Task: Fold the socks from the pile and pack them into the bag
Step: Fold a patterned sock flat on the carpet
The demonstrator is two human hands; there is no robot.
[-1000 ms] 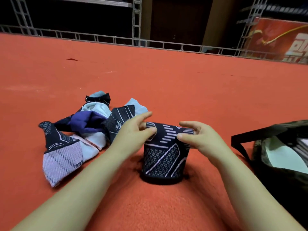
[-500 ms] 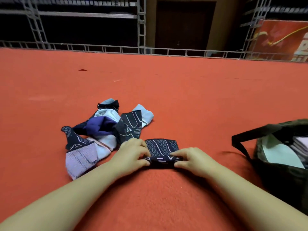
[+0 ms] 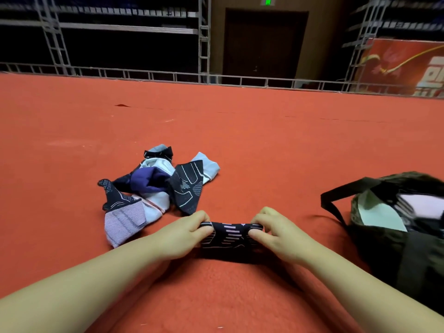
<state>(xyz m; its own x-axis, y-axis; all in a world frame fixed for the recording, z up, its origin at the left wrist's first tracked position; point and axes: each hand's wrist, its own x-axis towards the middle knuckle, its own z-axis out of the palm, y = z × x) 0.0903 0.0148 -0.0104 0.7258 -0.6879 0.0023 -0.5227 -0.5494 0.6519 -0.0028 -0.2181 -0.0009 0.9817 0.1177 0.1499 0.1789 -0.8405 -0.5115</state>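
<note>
Hands meet low at the near middle of the red carpet point(image 3: 264, 145): the left hand point(image 3: 185, 236) pinches the left end of a dark patterned folded sock point(image 3: 229, 239), the right hand point(image 3: 278, 236) pinches its right end, fingers curled over the top edge. Just beyond the left hand lies the sock pile point(image 3: 149, 188). Near the right edge sits the open dark bag point(image 3: 389, 239), strap toward the hands. Bare carpet stretches between sock and bag and far back to a metal railing point(image 3: 168, 75).
</note>
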